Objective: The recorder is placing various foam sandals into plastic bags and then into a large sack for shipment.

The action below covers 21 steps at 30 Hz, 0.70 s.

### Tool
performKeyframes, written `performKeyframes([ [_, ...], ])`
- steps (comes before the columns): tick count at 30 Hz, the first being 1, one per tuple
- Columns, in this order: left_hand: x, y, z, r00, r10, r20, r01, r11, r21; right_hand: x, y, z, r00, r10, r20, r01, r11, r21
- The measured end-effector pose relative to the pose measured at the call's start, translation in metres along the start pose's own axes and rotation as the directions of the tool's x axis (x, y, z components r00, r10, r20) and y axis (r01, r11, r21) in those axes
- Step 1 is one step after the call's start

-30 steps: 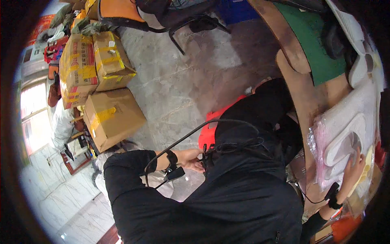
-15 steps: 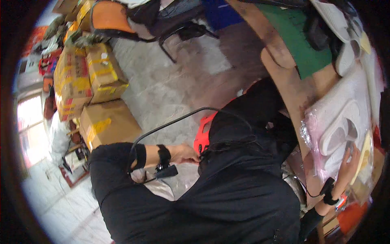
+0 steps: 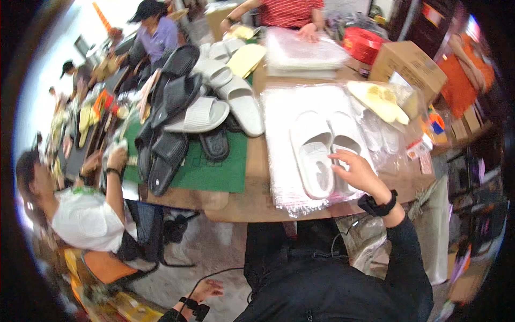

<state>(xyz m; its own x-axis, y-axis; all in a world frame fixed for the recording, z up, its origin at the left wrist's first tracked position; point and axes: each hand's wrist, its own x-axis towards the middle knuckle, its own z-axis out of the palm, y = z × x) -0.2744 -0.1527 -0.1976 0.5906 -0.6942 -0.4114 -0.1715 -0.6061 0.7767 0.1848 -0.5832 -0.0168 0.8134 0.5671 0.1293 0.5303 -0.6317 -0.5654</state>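
At the lower left of the frame the left hand (image 3: 206, 290) hangs loosely open near the floor, holding nothing. Left of centre, a heap of black and white slippers (image 3: 193, 107) lies unbagged on the green mat (image 3: 214, 174). Right of centre, the right hand (image 3: 358, 170) rests fingers spread on a white slipper pair (image 3: 324, 150) lying on a stack of clear bags (image 3: 289, 177); bagging appears barely begun.
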Motion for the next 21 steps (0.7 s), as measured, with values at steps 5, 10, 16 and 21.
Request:
performKeyframes([
  [5, 0.013, -0.015, -0.015, 0.868, -0.365, 0.338, 0.243, -0.284, -0.928, 0.003, 0.0, -0.002, 0.993, 0.083, -0.084, -0.085, 0.996, -0.013],
  [10, -0.011, -0.041, -0.033, 0.914, -0.253, 0.316, 0.205, -0.385, -0.9, -0.002, 0.004, -0.003, 0.992, 0.104, -0.067, -0.105, 0.994, -0.005],
  [16, -0.039, -0.019, -0.038, 0.845, -0.51, 0.161, 0.112, -0.125, -0.986, 0.018, 0.002, -0.002, 0.996, 0.084, 0.01, -0.084, 0.995, 0.052],
  [21, -0.031, -0.008, -0.052, 0.78, -0.626, 0.005, 0.097, 0.114, -0.989, 0.024, 0.008, 0.02, 0.99, 0.124, -0.061, -0.122, 0.992, 0.037],
])
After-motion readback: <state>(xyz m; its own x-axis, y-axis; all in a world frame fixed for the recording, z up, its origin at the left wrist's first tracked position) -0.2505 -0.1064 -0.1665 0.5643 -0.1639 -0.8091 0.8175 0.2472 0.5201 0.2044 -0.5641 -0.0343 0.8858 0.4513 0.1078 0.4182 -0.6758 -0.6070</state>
